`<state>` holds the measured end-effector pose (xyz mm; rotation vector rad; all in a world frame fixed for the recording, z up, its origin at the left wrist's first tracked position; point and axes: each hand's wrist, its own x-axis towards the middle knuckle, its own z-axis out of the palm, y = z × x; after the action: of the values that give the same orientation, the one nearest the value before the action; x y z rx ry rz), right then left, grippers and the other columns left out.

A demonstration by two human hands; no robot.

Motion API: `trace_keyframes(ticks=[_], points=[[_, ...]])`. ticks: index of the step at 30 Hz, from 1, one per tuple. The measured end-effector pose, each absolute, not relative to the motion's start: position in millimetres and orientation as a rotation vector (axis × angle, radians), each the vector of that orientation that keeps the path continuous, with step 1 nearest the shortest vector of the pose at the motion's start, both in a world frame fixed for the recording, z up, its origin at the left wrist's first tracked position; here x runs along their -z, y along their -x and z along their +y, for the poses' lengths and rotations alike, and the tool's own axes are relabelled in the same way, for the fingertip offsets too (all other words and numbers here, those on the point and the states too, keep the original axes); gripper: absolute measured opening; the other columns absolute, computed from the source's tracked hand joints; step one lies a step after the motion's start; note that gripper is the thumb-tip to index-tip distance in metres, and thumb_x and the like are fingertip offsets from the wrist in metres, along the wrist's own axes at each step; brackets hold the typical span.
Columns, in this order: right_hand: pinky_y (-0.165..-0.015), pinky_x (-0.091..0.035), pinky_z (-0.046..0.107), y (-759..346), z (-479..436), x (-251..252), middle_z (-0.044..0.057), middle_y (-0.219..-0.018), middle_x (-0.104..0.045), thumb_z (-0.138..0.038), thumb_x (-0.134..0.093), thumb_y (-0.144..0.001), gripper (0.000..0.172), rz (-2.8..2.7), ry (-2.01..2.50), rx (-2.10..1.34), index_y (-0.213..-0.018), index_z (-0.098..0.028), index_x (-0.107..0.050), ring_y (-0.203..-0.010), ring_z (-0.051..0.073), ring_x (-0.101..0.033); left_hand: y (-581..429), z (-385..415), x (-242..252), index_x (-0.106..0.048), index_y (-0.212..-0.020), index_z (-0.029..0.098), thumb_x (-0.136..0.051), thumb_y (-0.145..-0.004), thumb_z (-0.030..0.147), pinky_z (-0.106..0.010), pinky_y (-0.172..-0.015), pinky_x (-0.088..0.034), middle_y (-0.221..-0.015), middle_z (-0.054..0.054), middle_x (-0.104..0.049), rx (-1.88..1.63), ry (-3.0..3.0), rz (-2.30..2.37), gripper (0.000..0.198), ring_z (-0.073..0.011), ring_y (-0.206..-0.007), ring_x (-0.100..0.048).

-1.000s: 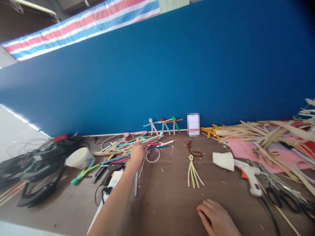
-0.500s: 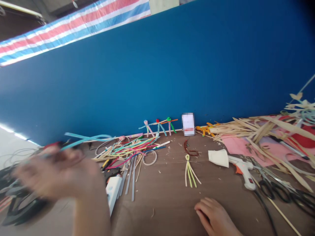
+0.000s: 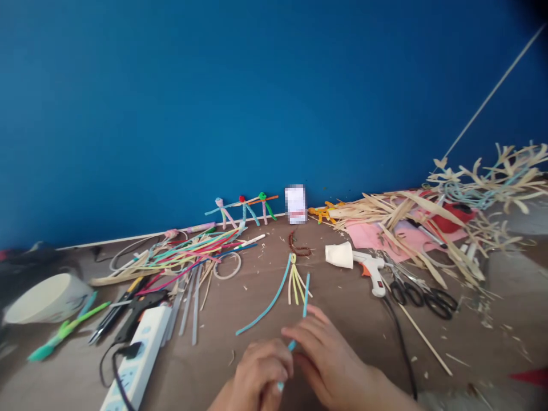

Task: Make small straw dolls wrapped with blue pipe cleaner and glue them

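My left hand and my right hand meet at the bottom centre, both pinched on a light blue pipe cleaner. It bends between my fingers: one long end curves up left over the brown table, one short end sticks up by my right fingers. Just beyond lies a yellow pipe cleaner bundle with its strands fanned out.
A pile of coloured pipe cleaners lies at left, with a power strip, a white bowl and glue sticks. A glue gun, a paper cup, scissors and dry leaf strips lie right. Small pipe-cleaner figures stand against the blue wall.
My left hand took a blue pipe cleaner from the pile, swung left, then came to the centre. My right hand rose from the table and joined it. The view tilted down.
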<state>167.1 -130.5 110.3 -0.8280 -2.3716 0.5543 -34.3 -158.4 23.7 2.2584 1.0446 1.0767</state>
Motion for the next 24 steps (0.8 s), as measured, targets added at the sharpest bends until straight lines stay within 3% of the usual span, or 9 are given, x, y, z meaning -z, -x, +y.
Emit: trace_keyframes(ticks=[3,6,10,15,19,24], points=[[-0.074,-0.041,0.031,-166.9,-134.7,-98.6,0.007,-0.078,-0.055,-0.011,-0.036,-0.08,0.026,-2.344,0.945,-0.601,-0.096,-0.018,-0.055,-0.076,0.016,-0.051,22.6,-150.4,-63.6,-0.046,-0.097,0.025,-0.033,-0.081,0.031,-0.032,-0.066,-0.046,-0.08,-0.007,-0.06,-1.113,-2.292,0.919,0.021,-0.0174,-0.074,-0.058],[-0.065,-0.041,0.025,-178.7,-140.1,-107.2,0.006,-0.079,-0.055,-0.019,-0.037,-0.083,0.026,-2.295,1.05,-0.64,-0.102,-0.02,-0.054,-0.071,0.015,-0.052,27.7,-139.4,-56.2,-0.035,-0.117,0.018,-0.041,-0.076,0.038,-0.033,-0.067,-0.046,-0.101,-0.015,-0.053,-0.955,-2.304,1.254,0.045,-0.0208,-0.083,-0.055],[-0.064,-0.039,0.023,-191.4,-130.0,-113.9,0.004,-0.081,-0.056,-0.021,-0.033,-0.086,0.025,-2.214,1.241,-0.755,-0.099,-0.022,-0.055,-0.071,0.014,-0.053,34.2,-112.0,-30.9,-0.044,-0.108,0.018,-0.043,-0.077,0.029,-0.034,-0.075,-0.043,-0.098,-0.011,-0.054,-0.547,-2.222,1.849,0.033,-0.0222,-0.09,-0.052],[-0.059,-0.036,0.024,-191.4,-97.0,-80.7,0.003,-0.072,-0.056,-0.023,-0.039,-0.082,0.018,-2.104,1.494,-0.671,-0.077,-0.018,-0.056,-0.064,0.014,-0.051,48.6,-103.9,-26.6,-0.051,-0.088,0.022,-0.037,-0.079,0.023,-0.026,-0.065,-0.042,-0.086,-0.005,-0.059,-0.125,-2.166,1.903,0.017,-0.018,-0.079,-0.057],[-0.053,-0.033,0.022,-188.7,-71.4,-55.5,0.0,-0.059,-0.055,-0.026,-0.043,-0.079,0.014,-2.009,1.641,-0.733,-0.079,-0.019,-0.055,-0.055,0.013,-0.05,83.7,-110.6,-26.3,-0.049,-0.083,0.019,-0.03,-0.082,0.022,-0.026,-0.06,-0.042,-0.075,-0.005,-0.06,-0.013,-1.986,2.099,0.019,-0.0184,-0.069,-0.06],[-0.054,-0.033,0.021,-180.0,-42.9,-42.1,0.0,-0.061,-0.057,-0.029,-0.046,-0.077,0.016,-1.956,1.738,-0.74,-0.082,-0.019,-0.057,-0.056,0.013,-0.052,116.1,-113.9,-31.5,-0.048,-0.09,0.017,-0.033,-0.08,0.025,-0.029,-0.06,-0.044,-0.09,-0.01,-0.058,-0.168,-1.888,2.392,0.02,-0.0204,-0.072,-0.06]])
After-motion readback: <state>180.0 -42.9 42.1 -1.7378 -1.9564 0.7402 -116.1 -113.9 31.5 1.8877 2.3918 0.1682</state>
